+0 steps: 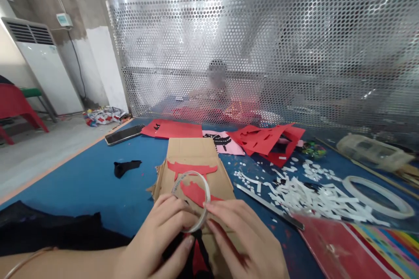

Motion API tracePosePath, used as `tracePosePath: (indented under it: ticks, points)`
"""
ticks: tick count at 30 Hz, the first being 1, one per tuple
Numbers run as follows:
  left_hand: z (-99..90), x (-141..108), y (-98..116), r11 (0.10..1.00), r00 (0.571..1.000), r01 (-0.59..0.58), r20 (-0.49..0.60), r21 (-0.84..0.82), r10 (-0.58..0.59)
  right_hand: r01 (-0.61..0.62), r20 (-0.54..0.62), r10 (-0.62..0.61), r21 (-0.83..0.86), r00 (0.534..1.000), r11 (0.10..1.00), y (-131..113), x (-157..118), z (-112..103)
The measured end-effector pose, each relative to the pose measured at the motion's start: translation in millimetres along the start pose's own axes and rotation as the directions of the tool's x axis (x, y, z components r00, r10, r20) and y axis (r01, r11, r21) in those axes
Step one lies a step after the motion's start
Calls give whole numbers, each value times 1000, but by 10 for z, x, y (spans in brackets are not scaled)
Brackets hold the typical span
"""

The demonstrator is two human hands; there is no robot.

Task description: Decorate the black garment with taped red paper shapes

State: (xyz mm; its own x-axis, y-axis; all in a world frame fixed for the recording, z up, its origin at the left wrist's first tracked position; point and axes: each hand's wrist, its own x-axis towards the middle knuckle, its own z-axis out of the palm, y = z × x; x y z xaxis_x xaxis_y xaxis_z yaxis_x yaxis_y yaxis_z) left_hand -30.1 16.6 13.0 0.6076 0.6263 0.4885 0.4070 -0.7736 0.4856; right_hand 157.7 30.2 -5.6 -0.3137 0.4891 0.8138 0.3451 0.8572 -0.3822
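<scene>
Nothing here can be read — no words, numbers, brands or signs anywhere legible.

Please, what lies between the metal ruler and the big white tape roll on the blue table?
In the head view, a heap of white paper strips lies between the metal ruler and the big white tape roll.

The tape roll (190, 201) in the grip looks clear with a whitish edge, though glare makes it hard to judge. Just behind it, a red paper cutout (192, 168) lies on brown corrugated cardboard (193, 151); right of the grip, white paper scraps (314, 198) speckle the blue tabletop (88, 192).
</scene>
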Motion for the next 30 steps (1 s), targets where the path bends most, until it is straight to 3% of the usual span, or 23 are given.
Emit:
tracePosePath:
  ticks: [3, 8, 12, 20, 24, 30]
  points:
    - [-13, -2, -8, 995, 999, -38, 13, 97, 37, -5, -14, 6, 32, 1000, 999, -13, -12, 24]
    - [-10, -8, -1, 982, 1000, 4, -8, 186, -2, -87, -36, 89, 68, 995, 994, -40, 1, 46]
    - [-24, -3, 13, 962, 997, -47, -43, 268, 61, -100, -41, 102, 53, 994, 994, -53, -6, 41]
    - [-46, 25, 8, 946, 989, -43, -120, 321, 86, 114, -99, -136, -207, 986, 972, -61, -34, 45]
    - [-24, 13, -2, 952, 984, 33, -179, 306, 23, 296, -48, -333, -350, 942, 889, -126, 60, 19]
    - [-48, -7, -29, 951, 985, -6, -163, 308, 58, 388, 44, -406, -398, 913, 831, -222, 104, 40]
